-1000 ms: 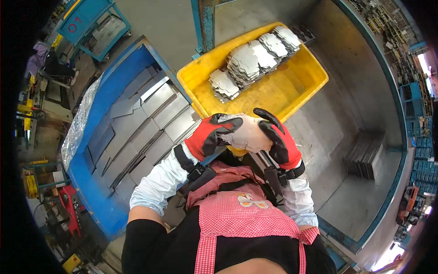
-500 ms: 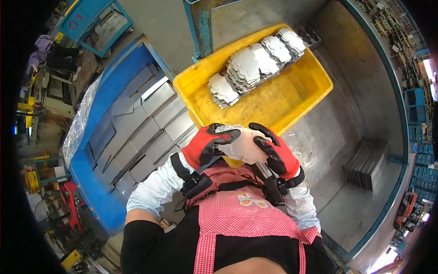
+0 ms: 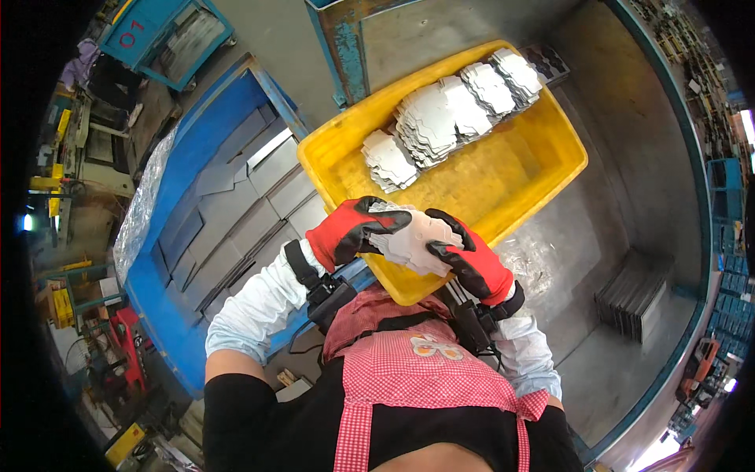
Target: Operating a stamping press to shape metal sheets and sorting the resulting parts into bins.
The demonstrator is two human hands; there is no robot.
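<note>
Between my hands is a small stack of thin, notched metal plates, held over the near edge of the yellow bin. My left hand, in a red glove with black fingers, grips the stack's left side with the thumb on top. Gloved the same way, my right hand closes on its right side. My palms and the stack's underside are hidden. Inside the bin, several piles of similar notched plates lean in a row along the far wall.
A blue box on the left holds rows of flat grey sheets. The yellow bin rests in a large metal-walled container. A stack of dark plates stands at the right. Farther off are a blue cart and a seated person.
Both hands have moved slightly forward with the plates, farther over the bin's near edge. The grip on the plates stays the same.
</note>
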